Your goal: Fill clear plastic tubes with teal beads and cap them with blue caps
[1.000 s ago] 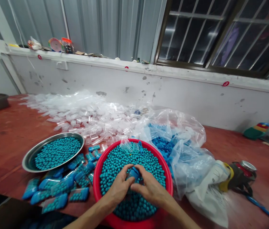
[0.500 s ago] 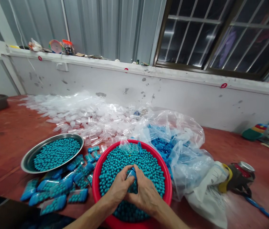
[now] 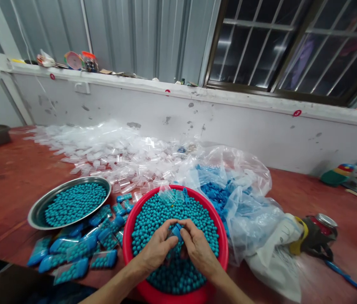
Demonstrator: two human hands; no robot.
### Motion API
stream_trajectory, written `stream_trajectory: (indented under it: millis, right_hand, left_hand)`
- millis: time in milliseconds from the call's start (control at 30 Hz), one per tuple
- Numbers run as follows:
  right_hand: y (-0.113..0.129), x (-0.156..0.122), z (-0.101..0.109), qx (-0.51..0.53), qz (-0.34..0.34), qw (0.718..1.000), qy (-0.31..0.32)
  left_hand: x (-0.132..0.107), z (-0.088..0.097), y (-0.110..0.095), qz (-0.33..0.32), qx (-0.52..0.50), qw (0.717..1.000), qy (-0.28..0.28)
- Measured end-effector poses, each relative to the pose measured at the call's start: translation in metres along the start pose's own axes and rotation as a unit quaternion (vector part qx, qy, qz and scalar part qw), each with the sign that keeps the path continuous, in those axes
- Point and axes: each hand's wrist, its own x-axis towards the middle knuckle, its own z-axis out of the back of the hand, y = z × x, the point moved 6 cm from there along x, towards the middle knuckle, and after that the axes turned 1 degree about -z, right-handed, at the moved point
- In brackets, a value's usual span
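Both my hands meet over a red basin (image 3: 223, 236) full of small teal balls (image 3: 153, 215). Between them is a small clear case with a blue cap (image 3: 176, 231). My left hand (image 3: 158, 242) grips it from the left, thumb on its side. My right hand (image 3: 196, 245) has its thumb and fingers on the blue cap. The lower part of the case is mostly hidden by my fingers. At the basin's far side, clear empty cases (image 3: 166, 194) and a blue cap (image 3: 185, 195) lie on the balls.
Filled blue-capped cases (image 3: 71, 270) lie left of the basin, beside a metal bowl (image 3: 33, 219) of teal balls. Behind spreads a heap of clear cases (image 3: 118, 147). At right are a plastic bag (image 3: 244, 211) with blue caps (image 3: 215, 194), a white sack (image 3: 276, 270) and a red jar (image 3: 323, 226).
My right hand's fingers have shifted and its thumb has moved up onto the blue cap. More of the cap shows between my hands. The surroundings look the same.
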Motion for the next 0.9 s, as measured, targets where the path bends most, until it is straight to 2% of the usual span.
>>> stream_trajectory:
  millis: [100,167,267,400,500,633,733,833,900]
  right_hand:
    - [-0.007,0.002,-0.003,0.066,-0.024,0.998,-0.004]
    - [-0.006,0.001,-0.003,0.045,-0.022,0.999,-0.012]
    - [0.005,-0.004,-0.001,-0.089,0.022,0.996,-0.018]
    - [0.012,-0.010,-0.008,-0.270,0.042,0.962,0.025]
    - [0.013,-0.009,-0.014,-0.340,0.048,0.939,0.029]
    - [0.013,-0.004,-0.021,-0.377,0.081,0.922,-0.019]
    - [0.011,-0.002,-0.026,-0.382,0.076,0.920,-0.037]
    - [0.009,-0.002,-0.030,-0.357,0.052,0.933,-0.018]
    - [0.011,-0.002,-0.034,-0.338,0.053,0.939,0.028]
  left_hand:
    - [0.000,0.000,0.002,-0.019,-0.010,1.000,0.001]
    - [0.000,-0.001,0.004,-0.018,-0.012,1.000,0.001]
    - [0.002,-0.001,0.006,-0.007,-0.014,1.000,-0.021]
    - [0.005,0.002,-0.002,-0.060,-0.018,0.996,-0.061]
    - [0.007,0.003,-0.004,-0.070,-0.009,0.995,-0.065]
    - [0.008,0.004,0.000,-0.059,-0.005,0.994,-0.088]
    - [0.009,0.005,0.001,-0.063,0.019,0.992,-0.104]
    - [0.009,0.008,-0.001,-0.081,0.069,0.988,-0.109]
    - [0.006,0.017,-0.004,-0.087,0.119,0.983,-0.112]
